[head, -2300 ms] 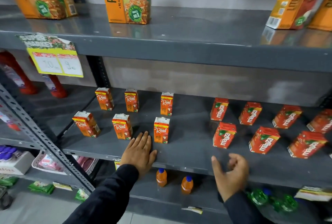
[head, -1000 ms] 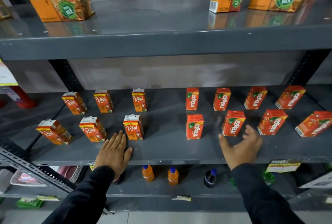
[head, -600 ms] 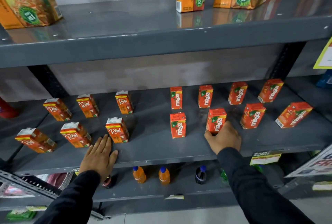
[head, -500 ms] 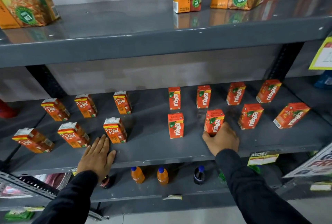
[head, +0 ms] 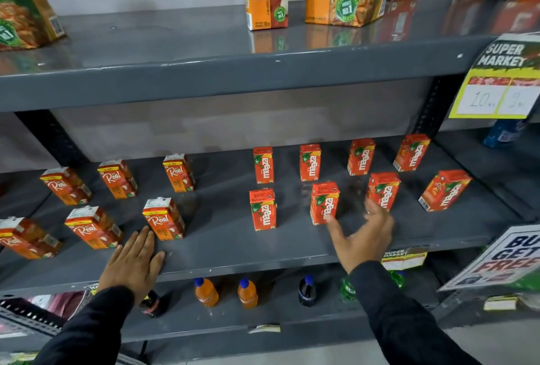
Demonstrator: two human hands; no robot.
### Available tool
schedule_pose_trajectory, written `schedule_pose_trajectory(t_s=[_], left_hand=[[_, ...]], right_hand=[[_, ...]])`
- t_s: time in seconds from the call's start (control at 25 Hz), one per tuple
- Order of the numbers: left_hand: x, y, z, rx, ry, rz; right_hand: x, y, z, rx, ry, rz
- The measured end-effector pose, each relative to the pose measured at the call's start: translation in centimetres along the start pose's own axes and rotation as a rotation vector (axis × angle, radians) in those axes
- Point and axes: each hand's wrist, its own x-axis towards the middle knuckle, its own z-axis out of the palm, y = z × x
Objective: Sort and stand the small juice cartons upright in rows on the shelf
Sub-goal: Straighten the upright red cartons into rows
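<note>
Fingers: right hand (head: pixel 363 237) spread and holding nothing, blurred, just in front of two front-row Maaza cartons (head: pixel 324 202); left hand (head: pixel 135 262) flat, fingers together, empty.
Left hand purpose: pressed on the shelf (head: pixel 222 244) edge beside a Real carton (head: pixel 163 218), likely as a brace.
Carton location: all on the middle shelf, Real at left, Maaza at right, two rows each.
Condition: all upright, spaced apart by brand.
Assessment: sorting appears nearly complete; only spacing seems left.

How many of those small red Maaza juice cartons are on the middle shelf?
8. Back row of four; front row of four. None appear hidden.
</note>
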Motion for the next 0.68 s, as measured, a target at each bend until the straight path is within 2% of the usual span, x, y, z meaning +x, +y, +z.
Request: schedule_pose_trajectory(t_s=[0.08,0.12,0.2,0.28,0.68], left_hand=[[0.1,0.0,0.1,0.0,0.014,0.007],[0.1,-0.1,0.1,-0.012,0.021,0.009],[0.2,-0.5,0.3,-0.041,0.037,0.009],[0.3,-0.6,0.8,-0.051,0.052,0.014],[1.0,-1.1,1.3,-0.042,0.002,-0.004]], right_hand=[[2.4,1.7,-2.1,-0.117,0.123,0.025],[4.0,2.4,-3.1,-0.21,0.078,0.089],[6.4,3.2,-4.3,-0.405,-0.145,0.211],[7.3,3.8,-4.5,-0.565,-0.282,0.202],[7.5,4.2,-3.6,-0.653,-0.22,0.16]])
